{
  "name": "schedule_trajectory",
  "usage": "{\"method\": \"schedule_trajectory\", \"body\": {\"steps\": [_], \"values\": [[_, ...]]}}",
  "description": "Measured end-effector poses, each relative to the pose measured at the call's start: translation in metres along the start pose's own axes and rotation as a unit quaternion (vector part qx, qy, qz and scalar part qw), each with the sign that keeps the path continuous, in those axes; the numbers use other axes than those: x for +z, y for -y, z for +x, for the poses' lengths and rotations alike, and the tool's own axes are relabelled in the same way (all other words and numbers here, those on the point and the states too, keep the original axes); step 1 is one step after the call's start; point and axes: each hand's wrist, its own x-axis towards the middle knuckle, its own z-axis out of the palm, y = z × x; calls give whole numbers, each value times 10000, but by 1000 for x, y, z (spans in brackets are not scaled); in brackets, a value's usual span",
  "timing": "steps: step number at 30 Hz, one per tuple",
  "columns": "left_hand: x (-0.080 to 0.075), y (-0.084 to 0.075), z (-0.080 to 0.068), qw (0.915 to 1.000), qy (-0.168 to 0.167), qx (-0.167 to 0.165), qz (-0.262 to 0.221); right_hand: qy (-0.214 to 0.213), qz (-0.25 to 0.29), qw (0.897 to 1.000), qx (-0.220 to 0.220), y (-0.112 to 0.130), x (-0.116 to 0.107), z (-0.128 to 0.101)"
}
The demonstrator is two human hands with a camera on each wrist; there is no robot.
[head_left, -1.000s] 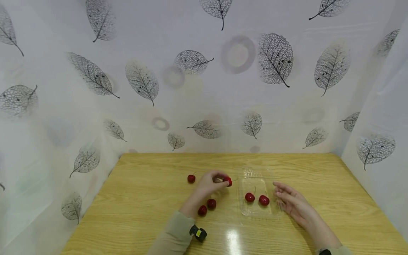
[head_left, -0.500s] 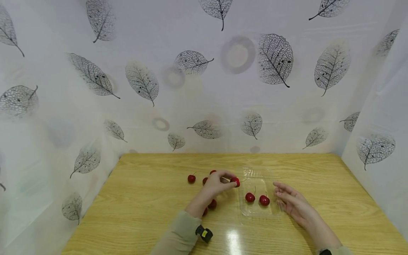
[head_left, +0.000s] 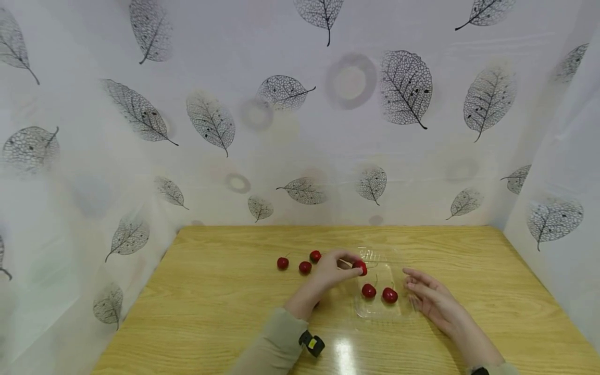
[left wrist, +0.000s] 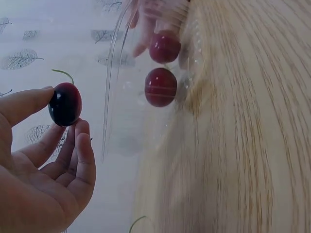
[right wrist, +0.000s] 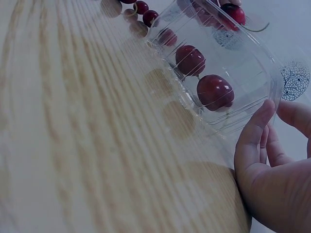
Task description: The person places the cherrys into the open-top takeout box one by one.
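My left hand [head_left: 330, 272] pinches a dark red cherry [head_left: 360, 267] between thumb and fingertips, its green stem pointing right. It is over the left edge of a clear plastic container [head_left: 360, 313]. Two cherries, one left [head_left: 369, 290] and one right [head_left: 390, 295], lie inside. In the left wrist view the held cherry [left wrist: 65, 104] is apart from the container wall. At the container's right side, my right hand [head_left: 438, 302] holds the rim; the right wrist view has its thumb [right wrist: 260, 119] against the plastic and a finger behind.
Left of the container, loose cherries lie on the wooden table [head_left: 211, 291]: one far left [head_left: 283, 263], two closer [head_left: 305, 267] [head_left: 315, 255]. Another is mostly hidden behind the left forearm. A leaf-printed sheet [head_left: 300, 130] stands behind the table.
My left hand has carried the cherry rightward, from beside the container to over its left edge. Cherries behind that hand have come into view. The right hand and container have stayed put.
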Motion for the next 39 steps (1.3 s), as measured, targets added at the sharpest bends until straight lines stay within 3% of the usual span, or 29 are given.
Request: {"method": "schedule_trajectory", "body": {"steps": [13, 22, 39], "values": [[23, -5, 1, 9983, 476, 337, -50, 150, 139, 9998, -11, 1, 0, 0], [30, -5, -1, 9978, 482, 443, 40, 221, 232, 9995, -19, 0, -2, 1], [37, 1, -3, 9943, 398, 536, 837, 245, 211, 9995, -28, -1, -3, 1]]}}
